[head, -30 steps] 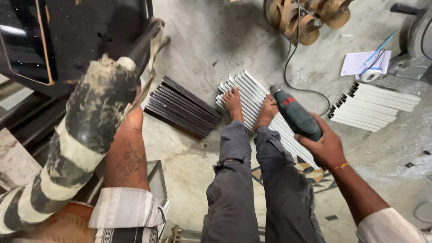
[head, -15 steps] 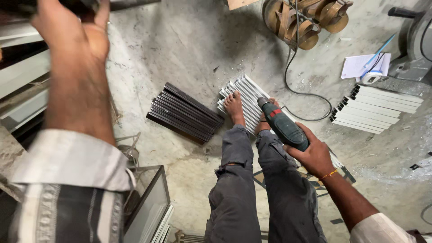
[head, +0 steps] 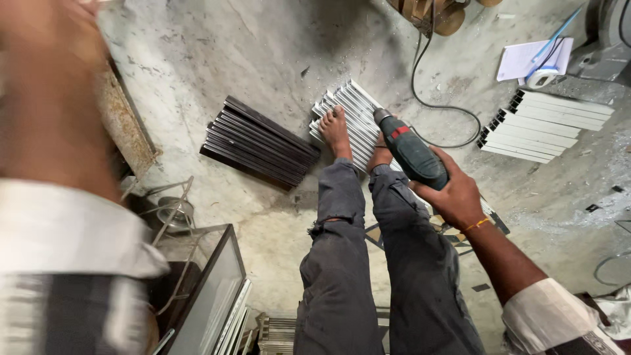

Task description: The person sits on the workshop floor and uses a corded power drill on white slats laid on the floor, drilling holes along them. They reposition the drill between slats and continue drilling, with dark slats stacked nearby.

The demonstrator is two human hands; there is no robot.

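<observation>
Grey concrete floor [head: 217,72] lies under us. Our right hand [head: 457,197] has its fingers clamped around a green drill [head: 409,150], held above our bare feet on white slats [head: 358,118]. Dark slats [head: 256,141] lie beside them. Our left arm [head: 49,105] is raised and blurred; we cannot tell its fingers.

Grey concrete floor [head: 217,59] (dusty, scuffed); dark strips [head: 259,141], white strips [head: 549,125] stacked.

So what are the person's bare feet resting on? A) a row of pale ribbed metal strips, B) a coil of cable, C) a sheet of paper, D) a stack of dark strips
A: both bare feet stand on the pale ribbed strips, while the dark stack lies apart beside them.
</observation>
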